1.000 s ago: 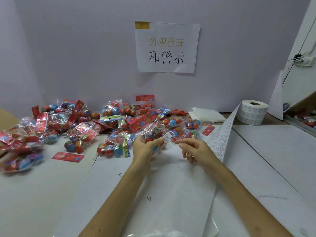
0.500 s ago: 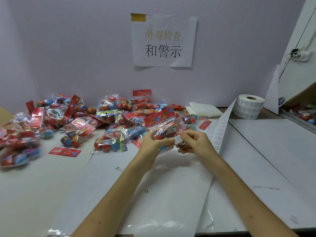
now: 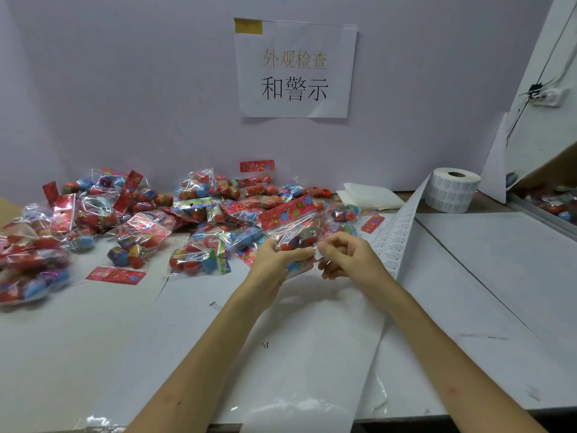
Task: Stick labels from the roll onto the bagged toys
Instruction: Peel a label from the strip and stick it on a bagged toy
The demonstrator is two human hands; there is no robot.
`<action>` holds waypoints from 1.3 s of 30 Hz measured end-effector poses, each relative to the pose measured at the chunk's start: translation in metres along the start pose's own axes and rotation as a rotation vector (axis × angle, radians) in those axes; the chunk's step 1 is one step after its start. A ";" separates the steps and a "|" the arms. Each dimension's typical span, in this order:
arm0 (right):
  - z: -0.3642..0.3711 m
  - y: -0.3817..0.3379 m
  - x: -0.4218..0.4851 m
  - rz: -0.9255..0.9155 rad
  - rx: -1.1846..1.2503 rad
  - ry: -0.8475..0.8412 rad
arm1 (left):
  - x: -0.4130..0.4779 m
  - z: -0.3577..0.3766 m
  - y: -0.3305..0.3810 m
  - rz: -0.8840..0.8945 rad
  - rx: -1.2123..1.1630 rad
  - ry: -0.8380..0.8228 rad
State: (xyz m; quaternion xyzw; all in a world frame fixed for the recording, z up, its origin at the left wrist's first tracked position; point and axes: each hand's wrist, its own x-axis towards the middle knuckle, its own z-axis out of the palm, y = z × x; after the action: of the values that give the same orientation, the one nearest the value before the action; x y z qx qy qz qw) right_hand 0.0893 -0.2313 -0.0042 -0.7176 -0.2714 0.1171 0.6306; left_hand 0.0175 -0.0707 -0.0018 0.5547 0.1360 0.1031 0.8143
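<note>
Bagged toy (image 3: pixel 292 234), well left of the label roll (image 3: pixel 452 190), is gripped by the left hand (image 3: pixel 274 264); the right hand (image 3: pixel 346 260) pinches a label (image 3: pixel 318 254) at its edge. Slack film could wrinkle it askew.

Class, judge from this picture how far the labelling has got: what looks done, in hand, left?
Done: one label is off the strip; whether any bag in the pile is labelled cannot be told. In hand: the left hand holds a bagged toy, the right hand pinches the label at its edge. Left: pressing it on, then the pile.
</note>
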 end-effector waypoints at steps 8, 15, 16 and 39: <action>-0.001 0.000 -0.002 -0.016 0.025 -0.074 | 0.004 -0.005 -0.004 0.014 -0.082 -0.024; -0.002 0.001 0.000 -0.022 0.006 0.004 | -0.001 0.001 -0.006 0.074 0.059 -0.098; -0.002 0.002 0.001 -0.028 0.008 0.001 | -0.001 0.001 -0.006 0.075 0.085 -0.084; -0.003 0.003 0.001 -0.034 -0.004 -0.028 | 0.002 -0.002 -0.005 0.048 0.087 -0.053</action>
State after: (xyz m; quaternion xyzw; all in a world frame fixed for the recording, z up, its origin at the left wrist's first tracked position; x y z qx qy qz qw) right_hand 0.0924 -0.2332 -0.0062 -0.7125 -0.2925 0.1157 0.6272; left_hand 0.0185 -0.0702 -0.0074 0.5953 0.1057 0.1018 0.7900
